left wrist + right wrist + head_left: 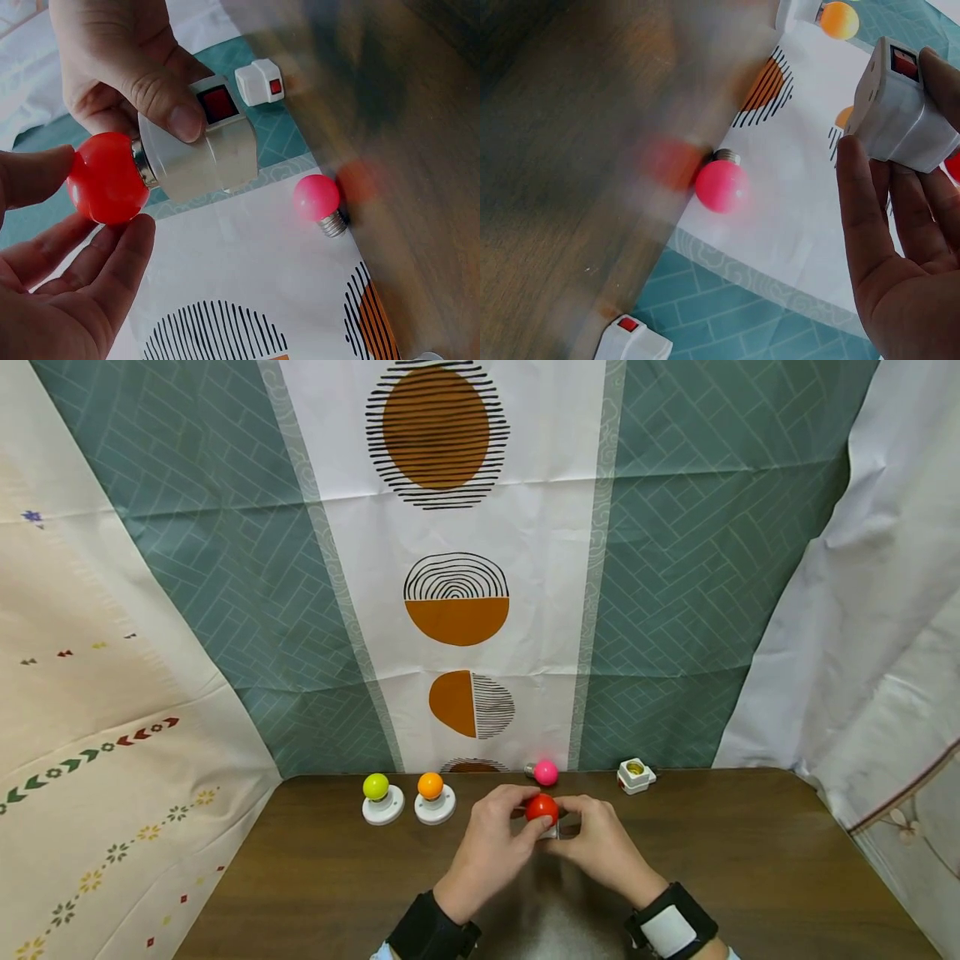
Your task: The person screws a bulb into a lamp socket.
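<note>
1. While the left hand (pixel 491 843) pinches a red bulb (pixel 109 184) between thumb and fingers, the right hand (pixel 600 843) grips a white socket (pixel 199 169) over the brown table (pixel 337 877).
2. Bulb and socket share one long axis, the metal base (pixel 142 163) lined up at the socket's mouth; from the head view, the red globe sits uppermost, between both hands (the left has it, the right only its holder).
3. Beyond them, near the table's far edge, lies a pink bulb (pixel 546 772), with a second socket (pixel 635 777) off to its right.
4. Only a little metal shows, so I cannot tell how deep the base sits; fingers mask most of the gripped socket in the head view, and the right wrist view crops the red globe.
</note>
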`<state>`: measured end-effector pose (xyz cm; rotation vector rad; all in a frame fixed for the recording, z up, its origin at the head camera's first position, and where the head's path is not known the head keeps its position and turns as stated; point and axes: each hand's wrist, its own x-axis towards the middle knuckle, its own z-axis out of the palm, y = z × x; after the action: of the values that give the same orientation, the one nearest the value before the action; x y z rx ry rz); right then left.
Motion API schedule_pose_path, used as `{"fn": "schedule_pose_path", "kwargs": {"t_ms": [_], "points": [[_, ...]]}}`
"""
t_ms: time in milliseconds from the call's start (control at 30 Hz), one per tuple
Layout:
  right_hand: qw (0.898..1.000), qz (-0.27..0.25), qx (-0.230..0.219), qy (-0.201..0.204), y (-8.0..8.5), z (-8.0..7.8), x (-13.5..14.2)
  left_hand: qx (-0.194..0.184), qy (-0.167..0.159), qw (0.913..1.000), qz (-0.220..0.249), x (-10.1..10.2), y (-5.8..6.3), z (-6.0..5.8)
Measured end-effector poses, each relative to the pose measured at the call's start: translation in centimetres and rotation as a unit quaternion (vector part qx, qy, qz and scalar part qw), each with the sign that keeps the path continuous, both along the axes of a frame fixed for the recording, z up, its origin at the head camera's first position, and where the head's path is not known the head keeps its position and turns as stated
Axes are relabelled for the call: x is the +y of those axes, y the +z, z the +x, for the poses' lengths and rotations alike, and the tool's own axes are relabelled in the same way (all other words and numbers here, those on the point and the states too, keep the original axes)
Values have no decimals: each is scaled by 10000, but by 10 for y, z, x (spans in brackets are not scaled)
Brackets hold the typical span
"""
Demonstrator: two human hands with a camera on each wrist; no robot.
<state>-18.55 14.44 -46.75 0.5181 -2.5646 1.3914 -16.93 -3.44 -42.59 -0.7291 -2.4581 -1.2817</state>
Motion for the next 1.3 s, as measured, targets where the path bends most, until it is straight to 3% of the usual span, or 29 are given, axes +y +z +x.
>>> {"fn": "schedule_pose_path", "kwargs": {"t_ms": [333,600,967,1200,1300], "points": [[9992,121,342,-136,0,1,-3,-103,479,9985,229,2,3,4],[9998,-132,101,91,0,1,-3,-24,232,9996,175,0,0,3],[9999,29,111,50,-1,2,-2,-140,-210,9996,-151,0,3,4],[9999,-52,53,99,-1,1,-1,-198,-268,9994,-91,0,4,3],[9999,-35,65,81,0,1,-1,-209,-103,9997,-3,0,4,4]]}}
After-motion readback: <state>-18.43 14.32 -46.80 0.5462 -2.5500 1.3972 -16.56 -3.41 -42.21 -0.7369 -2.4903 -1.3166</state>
